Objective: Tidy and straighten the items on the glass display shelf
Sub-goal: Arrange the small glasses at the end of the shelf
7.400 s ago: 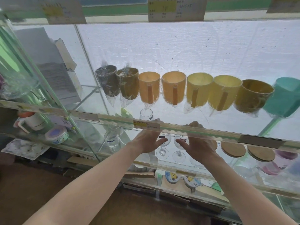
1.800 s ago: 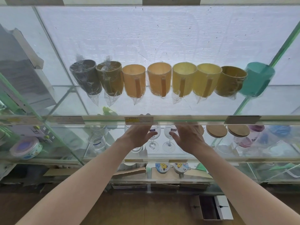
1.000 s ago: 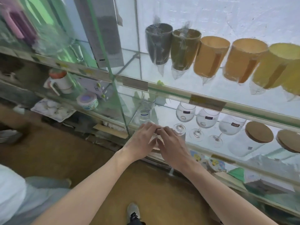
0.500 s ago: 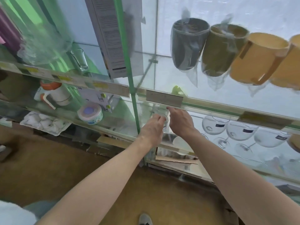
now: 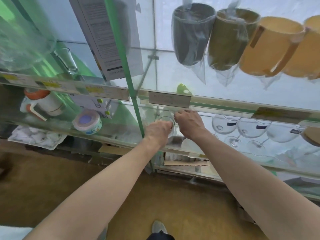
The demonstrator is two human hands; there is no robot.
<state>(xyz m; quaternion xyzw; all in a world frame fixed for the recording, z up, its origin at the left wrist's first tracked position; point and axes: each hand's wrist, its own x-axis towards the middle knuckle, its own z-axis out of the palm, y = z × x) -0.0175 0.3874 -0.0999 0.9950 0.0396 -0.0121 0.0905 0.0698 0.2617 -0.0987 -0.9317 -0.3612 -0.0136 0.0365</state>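
Note:
A clear glass tumbler (image 5: 165, 119) stands at the left end of the lower glass shelf (image 5: 183, 152), right beside the green-edged glass divider (image 5: 136, 108). My left hand (image 5: 158, 134) curls around its left side and my right hand (image 5: 189, 125) grips its right rim, fingers partly hidden under the upper shelf's edge strip (image 5: 225, 105). Three stemmed wine glasses (image 5: 251, 131) stand to the right on the same shelf. Above, wrapped mugs lie in a row: dark grey (image 5: 192, 32), olive (image 5: 230, 38), orange (image 5: 270, 45).
Left of the divider sit a white cup with orange lid (image 5: 43, 104) and a round patterned tin (image 5: 88, 122). A printed sheet (image 5: 103, 35) hangs on the glass. A cork lid (image 5: 312, 135) shows at the far right. My shoe (image 5: 158, 227) stands on the brown floor.
My hands have moved left, away from the wine glasses, and have closed around the clear tumbler by the divider. The view has swung left and nearer.

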